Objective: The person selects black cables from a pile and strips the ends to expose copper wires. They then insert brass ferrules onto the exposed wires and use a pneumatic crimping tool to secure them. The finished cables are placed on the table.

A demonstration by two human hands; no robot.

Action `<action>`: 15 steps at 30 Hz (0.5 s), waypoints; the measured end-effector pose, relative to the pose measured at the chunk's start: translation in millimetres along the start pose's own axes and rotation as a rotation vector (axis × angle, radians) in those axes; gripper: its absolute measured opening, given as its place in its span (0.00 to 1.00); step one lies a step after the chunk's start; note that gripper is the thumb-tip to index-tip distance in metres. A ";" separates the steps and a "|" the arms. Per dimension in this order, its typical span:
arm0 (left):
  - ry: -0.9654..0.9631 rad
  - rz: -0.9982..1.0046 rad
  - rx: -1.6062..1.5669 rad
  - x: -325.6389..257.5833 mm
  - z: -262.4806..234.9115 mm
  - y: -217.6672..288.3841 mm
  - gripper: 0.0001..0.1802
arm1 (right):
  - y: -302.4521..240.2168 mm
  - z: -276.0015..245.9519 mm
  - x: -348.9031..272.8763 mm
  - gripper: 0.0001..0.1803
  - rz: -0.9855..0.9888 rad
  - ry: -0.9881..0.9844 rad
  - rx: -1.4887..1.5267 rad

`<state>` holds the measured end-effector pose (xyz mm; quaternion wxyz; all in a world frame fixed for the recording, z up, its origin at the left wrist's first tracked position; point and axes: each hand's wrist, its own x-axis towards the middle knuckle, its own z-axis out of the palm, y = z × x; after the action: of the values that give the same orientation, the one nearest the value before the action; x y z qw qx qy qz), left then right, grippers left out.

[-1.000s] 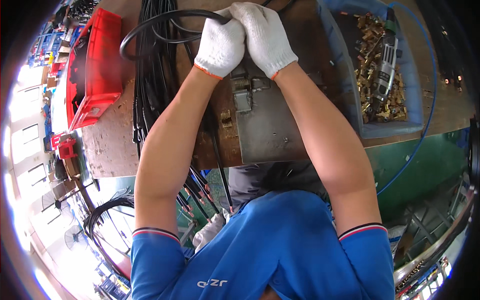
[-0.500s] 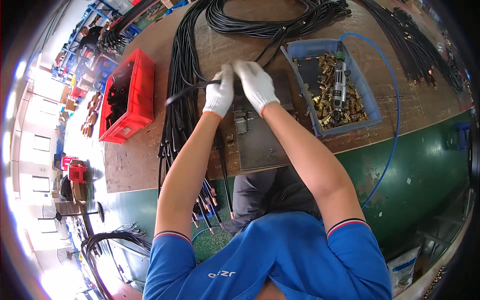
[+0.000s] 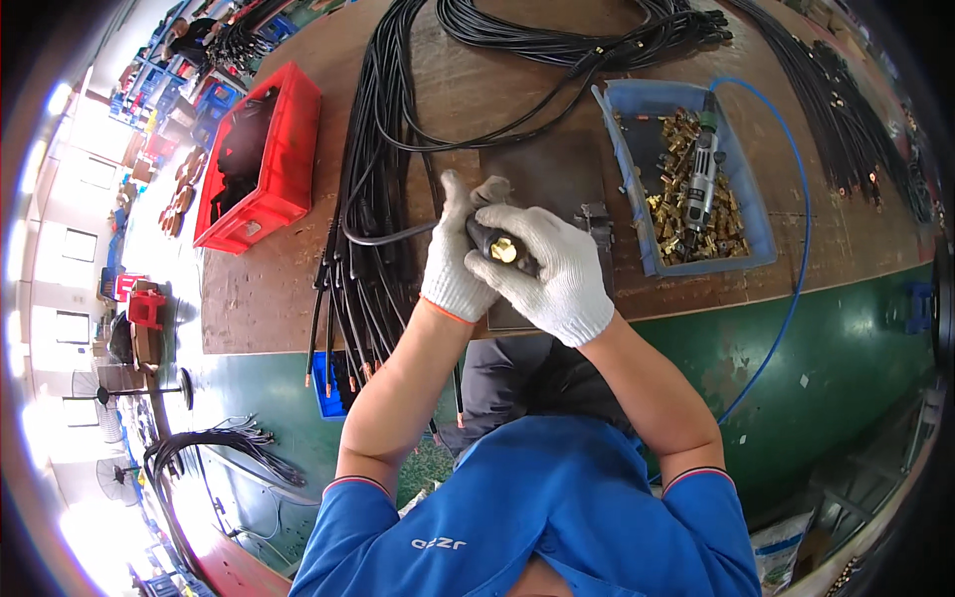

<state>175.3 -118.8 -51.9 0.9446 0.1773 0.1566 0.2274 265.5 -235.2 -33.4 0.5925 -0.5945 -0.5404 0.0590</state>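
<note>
Both my hands wear white knit gloves and meet over the table's near middle. Between them is a black cable connector (image 3: 481,235) with a brass end (image 3: 504,250) facing up toward me. My right hand (image 3: 557,267) grips the connector, thumb and fingers on either side of the brass. My left hand (image 3: 456,254) is closed around its black cable (image 3: 393,239), which leaves toward the left in a loop. Part of the connector is hidden by the gloves. A flat dark metal plate (image 3: 547,164) lies beneath, with a small metal fixture (image 3: 595,221) beside my right hand.
A blue bin (image 3: 625,189) at right holds brass fittings (image 3: 684,149) and an air tool (image 3: 703,169) with a blue hose (image 3: 802,219). Long black cables (image 3: 370,129) lie left of my hands. A red crate (image 3: 290,149) of black parts stands farther left.
Both hands have come nearer to me and turned, so the connector's brass end now shows. The right hand, blurred before, is now closed around the connector.
</note>
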 end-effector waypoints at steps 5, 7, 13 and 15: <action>-0.102 -0.097 -0.099 4.6 -14.6 0.7 0.36 | -5.9 0.3 4.4 0.23 -0.077 -0.015 -0.059; -0.076 -0.088 -0.112 4.4 -19.7 0.3 0.38 | -3.8 -1.3 4.6 0.22 -0.055 -0.048 -0.035; 0.117 0.025 0.192 -27.4 8.3 -9.2 0.47 | 33.0 -32.3 69.1 0.21 0.384 0.444 0.778; 0.096 0.127 0.251 -44.0 -4.2 2.1 0.45 | 20.9 -27.2 90.7 0.25 0.244 0.583 0.909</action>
<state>135.6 -137.2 -45.3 0.8902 0.2923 0.2175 0.2735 333.9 -182.1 10.1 0.9034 -0.3289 -0.2011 0.1875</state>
